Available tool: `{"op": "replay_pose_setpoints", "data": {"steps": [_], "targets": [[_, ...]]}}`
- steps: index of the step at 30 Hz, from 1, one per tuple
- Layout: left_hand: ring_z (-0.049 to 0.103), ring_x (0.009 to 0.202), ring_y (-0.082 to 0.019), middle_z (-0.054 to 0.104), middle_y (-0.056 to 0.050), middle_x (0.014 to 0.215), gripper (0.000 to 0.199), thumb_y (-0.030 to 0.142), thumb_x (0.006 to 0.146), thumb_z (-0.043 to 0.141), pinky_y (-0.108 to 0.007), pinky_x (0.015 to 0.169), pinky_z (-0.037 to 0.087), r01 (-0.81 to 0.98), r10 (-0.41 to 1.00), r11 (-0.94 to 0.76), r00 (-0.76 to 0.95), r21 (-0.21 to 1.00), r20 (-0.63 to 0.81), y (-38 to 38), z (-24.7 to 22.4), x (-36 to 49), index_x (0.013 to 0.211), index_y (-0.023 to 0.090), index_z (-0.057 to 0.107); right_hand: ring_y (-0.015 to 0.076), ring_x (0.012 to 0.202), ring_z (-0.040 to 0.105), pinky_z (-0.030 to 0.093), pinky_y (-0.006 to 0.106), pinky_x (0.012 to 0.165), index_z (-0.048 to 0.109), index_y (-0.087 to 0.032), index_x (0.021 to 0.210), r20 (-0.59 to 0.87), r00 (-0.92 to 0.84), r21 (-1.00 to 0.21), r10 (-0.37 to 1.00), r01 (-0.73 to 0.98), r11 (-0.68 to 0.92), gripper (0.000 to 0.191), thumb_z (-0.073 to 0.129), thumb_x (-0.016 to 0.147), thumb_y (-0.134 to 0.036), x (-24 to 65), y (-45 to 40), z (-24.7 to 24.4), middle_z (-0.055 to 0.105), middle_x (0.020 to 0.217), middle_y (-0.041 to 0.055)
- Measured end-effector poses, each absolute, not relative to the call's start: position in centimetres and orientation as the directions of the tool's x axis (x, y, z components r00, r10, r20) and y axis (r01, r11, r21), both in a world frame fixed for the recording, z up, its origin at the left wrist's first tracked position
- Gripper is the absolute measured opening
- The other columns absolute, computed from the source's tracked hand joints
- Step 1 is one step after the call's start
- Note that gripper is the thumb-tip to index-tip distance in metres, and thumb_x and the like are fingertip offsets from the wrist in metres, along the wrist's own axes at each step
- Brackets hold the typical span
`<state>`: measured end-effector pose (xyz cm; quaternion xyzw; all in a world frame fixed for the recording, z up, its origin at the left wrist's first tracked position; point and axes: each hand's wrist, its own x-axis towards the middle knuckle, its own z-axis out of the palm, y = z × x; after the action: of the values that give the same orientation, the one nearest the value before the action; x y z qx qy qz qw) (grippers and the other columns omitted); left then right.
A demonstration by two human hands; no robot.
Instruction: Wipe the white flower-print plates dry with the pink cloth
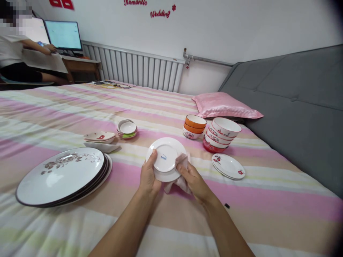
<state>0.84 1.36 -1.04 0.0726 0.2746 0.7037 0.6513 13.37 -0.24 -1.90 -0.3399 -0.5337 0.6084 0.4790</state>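
A white plate (165, 157) with a small blue mark on its underside is held up in the middle of the view. My left hand (150, 175) grips its left edge, thumb on the underside. My right hand (193, 180) pinches a pale pink cloth (180, 182) against the plate's right side; part of the cloth hangs below the rim. To the right, small plates with red flowers (228, 166) lie stacked on the striped bedspread (171, 228).
Large oval plates (71, 171) are stacked at left, with boat-shaped dishes (99, 137) and small dishes (128, 127) behind. Orange bowls (195, 123) and white-and-red bowls (223, 132) stand back right, before a pink pillow (225, 103). A person sits at a desk, far left.
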Motion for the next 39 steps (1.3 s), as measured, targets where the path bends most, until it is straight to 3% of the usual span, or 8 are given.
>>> {"op": "replay_pose_setpoints", "data": {"steps": [7,13,18,22,26,32,36,39], "targets": [[0.067,0.079,-0.018,0.072,-0.005,0.089,0.018,0.021,0.079,0.061,-0.025,0.072,0.054,-0.859,0.948,-0.004,-0.166,0.513,-0.27,0.9,-0.7,1.3,0.095,0.013,0.065,0.022,0.107,0.058,0.044,0.037,0.093,0.06,-0.021,0.11,0.061,-0.189,-0.93,0.98,-0.367,-0.013,0.038,0.061,0.077,-0.041,13.2,0.2,-2.1,0.065,0.111,0.0056],[0.067,0.075,-0.021,0.072,-0.007,0.086,0.031,0.037,0.075,0.064,-0.023,0.056,0.051,-0.719,0.982,0.182,0.095,0.671,-0.165,0.0,-0.5,0.9,0.095,0.014,0.068,0.0227,0.114,0.053,0.044,0.038,0.094,0.063,-0.023,0.107,0.01,0.081,-0.863,0.997,-0.503,0.05,0.034,0.054,0.079,-0.04,16.2,1.6,-1.8,0.067,0.109,0.0017],[0.067,0.076,-0.024,0.071,-0.012,0.091,0.035,0.038,0.074,0.065,-0.028,0.062,0.053,-0.639,0.944,0.331,0.22,0.694,-0.248,0.0,-0.9,0.8,0.098,0.013,0.067,0.026,0.102,0.06,0.047,0.041,0.088,0.068,-0.02,0.098,-0.127,-0.066,-0.847,0.99,-0.512,-0.143,0.03,0.059,0.075,-0.038,17.6,1.7,-2.0,0.072,0.091,0.004],[0.067,0.076,-0.024,0.07,-0.016,0.09,0.037,0.025,0.065,0.075,-0.03,0.068,0.053,-0.549,0.932,0.358,0.26,0.755,-0.253,0.0,-1.3,1.1,0.097,0.009,0.067,0.0258,0.084,0.065,0.049,0.038,0.076,0.069,-0.016,0.08,-0.182,-0.14,-0.882,0.973,-0.414,-0.225,0.022,0.067,0.069,-0.036,17.8,1.3,-2.0,0.072,0.077,0.0052],[0.066,0.072,-0.022,0.07,-0.016,0.087,0.033,0.017,0.063,0.075,-0.029,0.068,0.053,-0.552,0.948,0.315,0.213,0.772,-0.234,0.0,-1.3,1.3,0.094,0.007,0.067,0.0222,0.074,0.064,0.048,0.033,0.068,0.067,-0.017,0.091,-0.105,-0.162,-0.941,0.981,-0.302,-0.151,0.032,0.068,0.07,-0.04,18.0,1.3,-1.5,0.071,0.08,0.0048],[0.066,0.07,-0.02,0.071,-0.013,0.085,0.029,0.013,0.063,0.074,-0.029,0.067,0.054,-0.607,0.954,0.3,0.171,0.736,-0.247,0.1,-1.0,1.0,0.091,0.009,0.067,0.0134,0.066,0.053,0.041,0.025,0.06,0.059,-0.018,0.087,0.189,-0.065,-0.982,0.98,-0.021,0.188,0.027,0.06,0.077,-0.044,18.7,1.1,-0.3,0.06,0.075,0.0003],[0.066,0.068,-0.019,0.071,-0.012,0.086,0.032,0.014,0.063,0.074,-0.029,0.068,0.054,-0.61,0.954,0.298,0.173,0.734,-0.244,0.1,-1.1,0.9,0.093,0.008,0.066,0.0141,0.074,0.053,0.042,0.026,0.065,0.055,-0.02,0.094,0.319,0.059,-0.939,0.946,0.154,0.307,0.03,0.06,0.077,-0.044,19.0,0.5,0.7,0.057,0.085,0.0015],[0.066,0.075,-0.021,0.07,-0.014,0.091,0.034,0.015,0.064,0.074,-0.029,0.07,0.054,-0.605,0.956,0.293,0.175,0.741,-0.234,0.3,-1.2,0.8,0.096,0.008,0.065,0.0193,0.089,0.056,0.044,0.031,0.076,0.057,-0.022,0.102,0.347,0.009,-0.902,0.938,0.278,0.331,0.033,0.063,0.075,-0.041,18.9,0.0,1.0,0.061,0.099,0.0049]]}}
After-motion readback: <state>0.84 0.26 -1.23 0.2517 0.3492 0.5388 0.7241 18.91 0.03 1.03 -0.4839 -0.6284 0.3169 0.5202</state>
